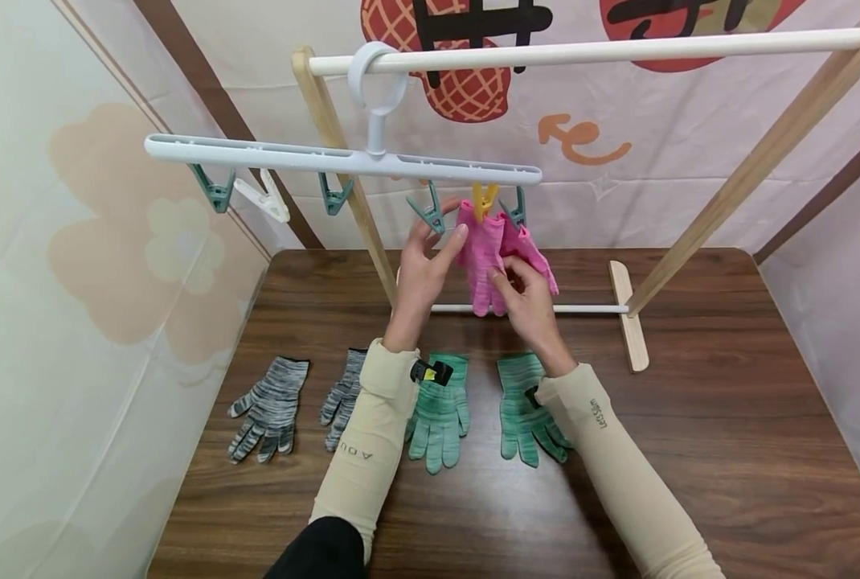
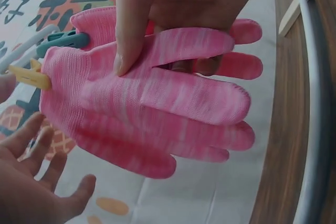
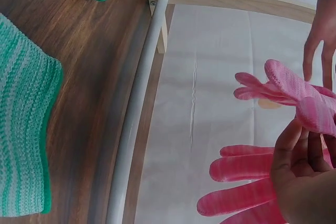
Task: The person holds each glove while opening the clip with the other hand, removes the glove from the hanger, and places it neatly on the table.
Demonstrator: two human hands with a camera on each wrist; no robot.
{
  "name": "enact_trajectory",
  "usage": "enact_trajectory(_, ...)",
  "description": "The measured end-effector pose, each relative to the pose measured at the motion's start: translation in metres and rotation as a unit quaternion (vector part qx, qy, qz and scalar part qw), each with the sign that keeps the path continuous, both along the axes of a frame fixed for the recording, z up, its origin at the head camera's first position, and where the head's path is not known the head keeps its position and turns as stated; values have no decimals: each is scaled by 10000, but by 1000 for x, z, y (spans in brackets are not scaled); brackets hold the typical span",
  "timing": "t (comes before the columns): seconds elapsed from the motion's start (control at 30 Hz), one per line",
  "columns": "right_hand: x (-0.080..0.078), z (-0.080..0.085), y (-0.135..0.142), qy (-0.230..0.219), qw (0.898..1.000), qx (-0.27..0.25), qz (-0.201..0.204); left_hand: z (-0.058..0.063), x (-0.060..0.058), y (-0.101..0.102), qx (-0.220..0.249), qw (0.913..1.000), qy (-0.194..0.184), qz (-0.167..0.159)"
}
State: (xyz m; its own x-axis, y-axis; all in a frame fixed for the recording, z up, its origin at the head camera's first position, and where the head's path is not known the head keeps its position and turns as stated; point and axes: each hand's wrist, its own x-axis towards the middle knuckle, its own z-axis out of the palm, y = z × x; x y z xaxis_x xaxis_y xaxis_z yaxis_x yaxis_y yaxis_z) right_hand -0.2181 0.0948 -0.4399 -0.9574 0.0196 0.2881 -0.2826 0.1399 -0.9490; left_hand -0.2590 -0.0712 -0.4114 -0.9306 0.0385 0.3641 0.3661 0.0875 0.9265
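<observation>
Two pink gloves hang by their cuffs from a pale hanger (image 1: pixel 459 169). A yellow clip (image 1: pixel 483 203) bites the cuff of the nearer pink glove (image 1: pixel 482 261); a teal clip (image 1: pixel 515 211) bites the other pink glove (image 1: pixel 538 256), behind and to the right. My right hand (image 1: pixel 533 310) pinches the nearer glove between thumb and fingers, below its cuff. Beside that cuff is my left hand (image 1: pixel 419 273), its fingers spread and relaxed in the left wrist view, holding nothing. Another teal clip (image 1: pixel 430 215) dangles right by the left fingers.
The hanger's ring (image 1: pixel 377 76) loops over the white rail (image 1: pixel 589 55) of a wooden stand (image 1: pixel 748 169). Teal and white clips (image 1: pixel 265 197) hang at its left. On the brown table (image 1: pixel 726 450) lie two grey gloves (image 1: pixel 274 410) and two green gloves (image 1: pixel 440 422).
</observation>
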Motion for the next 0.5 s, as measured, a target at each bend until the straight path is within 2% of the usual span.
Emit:
enact_trajectory(0.13, 1, 2, 0, -8, 10000, 0, -12, 6, -8, 0, 178, 9993, 221, -260)
enact_trajectory(0.27, -2, -2, -2, -92, 10000, 16, 13, 12, -13, 0, 451, 9966, 405, -557)
enact_trajectory(0.43, -14, -26, 0, -121, 9999, 85, 27, 17, -18, 3, 651, 9933, 349, -887)
enact_trajectory(0.5, -11, -23, 0, -92, 9999, 127, 66, 17, -19, 6, 680, 9933, 229, -909)
